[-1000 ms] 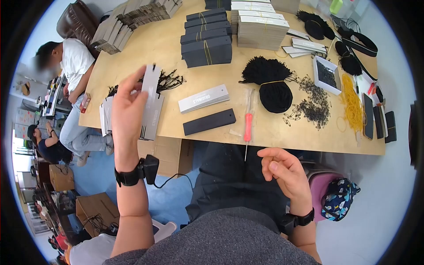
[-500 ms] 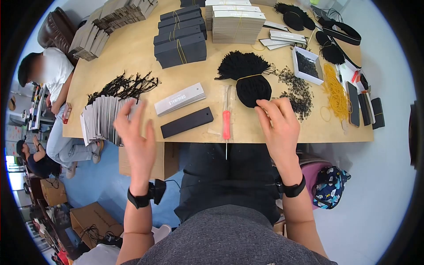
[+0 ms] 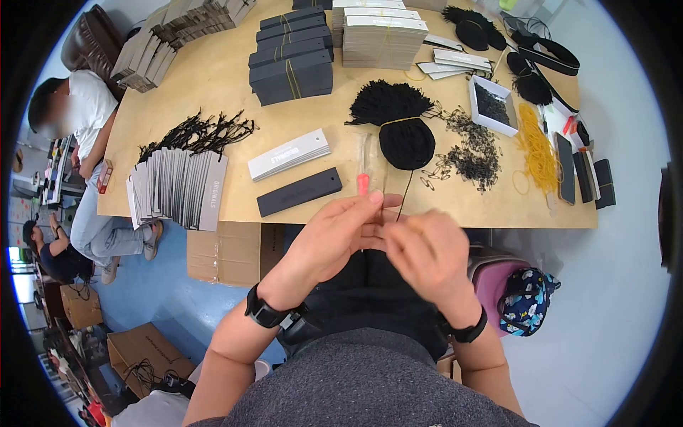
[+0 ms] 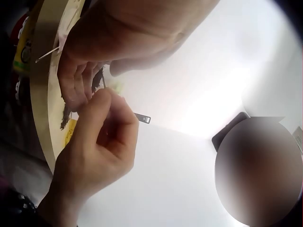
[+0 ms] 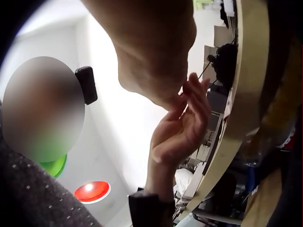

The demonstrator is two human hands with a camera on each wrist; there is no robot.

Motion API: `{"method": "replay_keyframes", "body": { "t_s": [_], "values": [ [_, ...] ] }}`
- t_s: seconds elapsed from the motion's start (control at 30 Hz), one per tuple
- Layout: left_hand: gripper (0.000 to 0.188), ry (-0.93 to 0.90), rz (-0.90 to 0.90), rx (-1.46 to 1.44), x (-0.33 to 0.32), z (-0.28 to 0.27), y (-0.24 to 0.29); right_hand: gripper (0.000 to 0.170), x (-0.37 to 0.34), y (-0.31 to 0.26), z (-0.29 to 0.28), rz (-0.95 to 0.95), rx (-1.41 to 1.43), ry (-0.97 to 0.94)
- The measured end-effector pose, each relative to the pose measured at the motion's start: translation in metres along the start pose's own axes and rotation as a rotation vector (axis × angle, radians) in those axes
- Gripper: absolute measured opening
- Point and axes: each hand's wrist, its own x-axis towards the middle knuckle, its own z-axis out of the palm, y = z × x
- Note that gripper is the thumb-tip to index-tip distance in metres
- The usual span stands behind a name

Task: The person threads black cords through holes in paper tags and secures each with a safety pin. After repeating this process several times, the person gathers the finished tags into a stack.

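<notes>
Black cord (image 3: 405,193) stretches from the bundle (image 3: 409,148) on the table (image 3: 302,107) to the two hands at the front edge, and should handle as light, limp and hard to break, best pinched close to its end. Right hand (image 3: 434,256) has its fingers curled in, thumb and forefinger closed on the strand, while the left hand (image 3: 324,242) has its fingers half bent alongside, holding what I cannot tell. Its long axis runs nearly straight toward the person, leaning slightly left.

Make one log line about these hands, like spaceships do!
right hand: pinches black cord | left hand: beside it, grip unclear | black cord bundle: banded, on table
</notes>
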Motion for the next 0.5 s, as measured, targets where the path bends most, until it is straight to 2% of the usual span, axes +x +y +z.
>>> {"method": "replay_keyframes", "body": {
  "t_s": [0.03,0.13,0.2,0.37,0.43,0.47,0.5],
  "values": [
    [0.048,-0.002,-0.001,0.001,0.003,0.000,0.001,0.025,-0.005,-0.006,-0.003,-0.079,0.032,-0.038],
    [0.044,-0.033,-0.061,-0.043,0.010,-0.004,-0.001,0.027,-0.021,-0.020,-0.009,-0.120,0.125,-0.134],
    [0.038,0.036,-0.013,-0.057,0.010,-0.008,-0.003,0.025,-0.032,-0.030,-0.010,-0.121,0.192,-0.217],
    [0.030,0.014,0.056,0.007,0.002,-0.014,-0.005,0.023,-0.040,-0.031,-0.002,-0.073,0.345,-0.276],
    [0.029,0.033,0.068,0.034,-0.006,-0.009,-0.005,0.026,-0.030,-0.022,-0.007,0.158,0.313,-0.076],
    [0.029,0.061,0.066,0.062,-0.010,-0.006,-0.005,0.029,-0.028,-0.017,-0.012,0.292,0.321,-0.039],
    [0.029,0.086,0.067,0.089,-0.013,-0.005,-0.005,0.024,-0.022,-0.018,-0.017,0.483,0.384,-0.016]
  ]
}}
